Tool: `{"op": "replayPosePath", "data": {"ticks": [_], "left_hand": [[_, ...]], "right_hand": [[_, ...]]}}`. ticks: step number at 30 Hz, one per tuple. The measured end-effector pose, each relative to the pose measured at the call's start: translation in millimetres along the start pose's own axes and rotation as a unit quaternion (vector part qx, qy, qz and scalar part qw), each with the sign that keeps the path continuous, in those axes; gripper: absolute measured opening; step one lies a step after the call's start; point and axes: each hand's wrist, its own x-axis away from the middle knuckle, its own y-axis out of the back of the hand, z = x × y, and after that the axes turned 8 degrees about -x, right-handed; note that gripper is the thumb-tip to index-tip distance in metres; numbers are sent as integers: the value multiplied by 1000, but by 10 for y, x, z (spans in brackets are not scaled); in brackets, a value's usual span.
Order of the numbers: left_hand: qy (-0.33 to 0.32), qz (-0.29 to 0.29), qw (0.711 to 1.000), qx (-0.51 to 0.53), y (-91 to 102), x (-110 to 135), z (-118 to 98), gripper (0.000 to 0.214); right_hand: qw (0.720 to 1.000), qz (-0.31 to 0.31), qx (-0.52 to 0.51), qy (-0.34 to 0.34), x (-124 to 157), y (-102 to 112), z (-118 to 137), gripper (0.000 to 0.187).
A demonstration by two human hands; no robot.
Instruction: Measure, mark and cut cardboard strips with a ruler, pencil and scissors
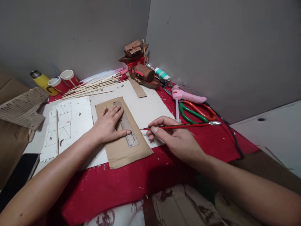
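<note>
My left hand [108, 125] lies flat with its fingers spread, pressing on a clear ruler [132, 139]. The ruler rests lengthwise along a brown piece of cardboard [127, 157], partly covered by that hand. In my right hand [180, 138] is a red and black pencil [195, 125], pinched between thumb and fingers. Its sharpened tip points left, close to the right edge of the cardboard; whether it touches cannot be told.
Left lies a sheet with drawn trusses [80, 116]. Thin sticks [101, 84], cups [68, 80] and a yellow bottle [43, 82] stand behind. Model boats [143, 73] are at the back. Right are a pink glue gun [188, 95], green-orange scissors [188, 116] and a black cable [231, 128].
</note>
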Motion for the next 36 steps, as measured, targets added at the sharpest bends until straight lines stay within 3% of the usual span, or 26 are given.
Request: {"op": "replayPosePath", "data": {"ticks": [9, 16, 27, 36], "left_hand": [[4, -7, 1000, 5, -25, -120, 96, 101], [-1, -8, 1000, -4, -17, -112, 83, 102], [-8, -15, 1000, 0, -40, -86, 10, 102], [-11, -16, 1000, 1, -66, -93, 2, 99]], "right_hand": [[1000, 3, -10, 6, -7, 20, -62, 14], [1000, 7, -27, -6, -1, 22, -46, 14], [999, 21, 31, 15, 50, 18, -62, 9], [999, 8, 37, -11, 43, 0, -5, 9]]}}
